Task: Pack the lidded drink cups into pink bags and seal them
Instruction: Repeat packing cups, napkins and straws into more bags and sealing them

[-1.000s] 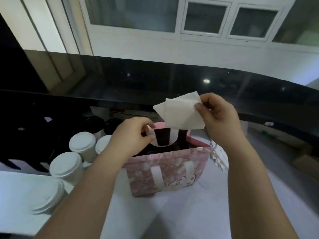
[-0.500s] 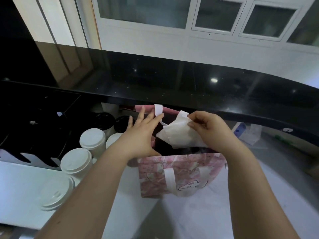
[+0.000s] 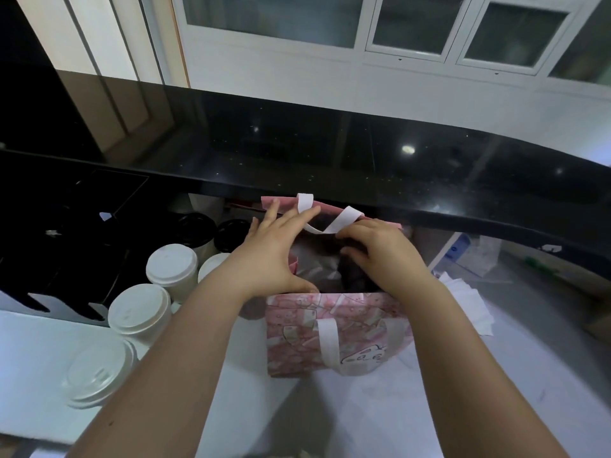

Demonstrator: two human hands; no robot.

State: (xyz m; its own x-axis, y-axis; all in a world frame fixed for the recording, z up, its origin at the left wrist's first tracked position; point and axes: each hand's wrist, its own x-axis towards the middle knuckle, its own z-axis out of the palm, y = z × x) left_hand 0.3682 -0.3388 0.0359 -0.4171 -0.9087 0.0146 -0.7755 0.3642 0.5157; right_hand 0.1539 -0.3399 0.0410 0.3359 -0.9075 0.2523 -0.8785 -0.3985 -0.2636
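On the white counter the pink patterned bag with white strap handles stands upright, mouth open and unsealed. Left hand is spread, fingers straight against the bag's far wall and left edge, probably propping the mouth wide. Right hand is curled down inside the opening; can't tell if it pinches anything. Contents dark, unclear. White-lidded paper cups sit just left of the bag, not yet packed.

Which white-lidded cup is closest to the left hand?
The rightmost white-lidded cup, partly hidden behind the left hand's wrist, just left of the pink bag.
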